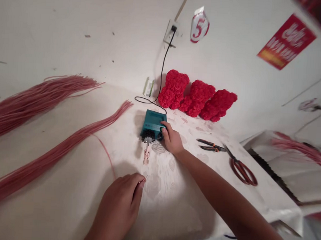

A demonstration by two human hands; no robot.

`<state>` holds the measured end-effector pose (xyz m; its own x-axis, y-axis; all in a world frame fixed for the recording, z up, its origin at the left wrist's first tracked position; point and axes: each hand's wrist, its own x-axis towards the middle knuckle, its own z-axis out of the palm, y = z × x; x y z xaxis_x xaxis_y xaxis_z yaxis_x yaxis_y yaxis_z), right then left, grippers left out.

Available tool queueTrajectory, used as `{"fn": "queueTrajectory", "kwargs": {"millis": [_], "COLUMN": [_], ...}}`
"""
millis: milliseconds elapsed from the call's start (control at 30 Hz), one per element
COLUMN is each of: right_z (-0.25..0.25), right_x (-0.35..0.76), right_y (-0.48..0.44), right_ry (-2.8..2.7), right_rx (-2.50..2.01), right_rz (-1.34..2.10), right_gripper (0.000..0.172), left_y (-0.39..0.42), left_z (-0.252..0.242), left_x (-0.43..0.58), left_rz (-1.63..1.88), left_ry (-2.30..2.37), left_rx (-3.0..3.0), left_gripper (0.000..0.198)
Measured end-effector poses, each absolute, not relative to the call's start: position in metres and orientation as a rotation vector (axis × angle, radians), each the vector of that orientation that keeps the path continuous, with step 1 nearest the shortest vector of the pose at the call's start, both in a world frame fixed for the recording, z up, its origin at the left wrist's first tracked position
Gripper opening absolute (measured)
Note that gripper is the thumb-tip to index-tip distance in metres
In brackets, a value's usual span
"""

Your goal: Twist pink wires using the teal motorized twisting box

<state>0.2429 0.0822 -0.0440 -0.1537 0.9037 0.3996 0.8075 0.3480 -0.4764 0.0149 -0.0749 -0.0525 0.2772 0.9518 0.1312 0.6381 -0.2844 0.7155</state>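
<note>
My left hand [125, 197] is closed in a pinch on the end of a thin pink strand [106, 151], and a short tip pokes out past the fingertips. That strand curves back to a long bundle of pink strands [74, 140] on the left. My right hand [171, 138] grips the right side of a small teal electric machine [153, 120], index finger on its top and thumb at a dark knob on its front corner. From the machine's front stick out a black bristly wheel [148, 135] and a copper-coloured clip [146, 156], just beyond my left fingertips.
A thicker pink bundle [42, 96] lies at the far left. Three red rose-covered figures [198, 97] and a small white bottle [148, 87] stand by the wall. A black cord [164, 62] runs to the socket. Pliers [211, 145] and red-handled scissors [241, 170] lie to the right.
</note>
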Motion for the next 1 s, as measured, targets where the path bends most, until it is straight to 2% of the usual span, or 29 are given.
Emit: {"fn": "queueTrajectory", "kwargs": {"millis": [367, 1000], "right_z": [-0.025, -0.038], "right_x": [0.225, 0.231], "right_y": [0.058, 0.064], "right_ry": [-1.824, -1.781], "right_rx": [-1.610, -1.519], "right_rz": [0.346, 0.435], "right_gripper": [0.054, 0.053], "left_y": [-0.076, -0.078], "left_z": [-0.050, -0.040], "left_x": [0.007, 0.010], "left_rz": [0.779, 0.790], "left_ry": [1.301, 1.335], "left_rx": [1.928, 1.795], "left_gripper": [0.036, 0.034]}}
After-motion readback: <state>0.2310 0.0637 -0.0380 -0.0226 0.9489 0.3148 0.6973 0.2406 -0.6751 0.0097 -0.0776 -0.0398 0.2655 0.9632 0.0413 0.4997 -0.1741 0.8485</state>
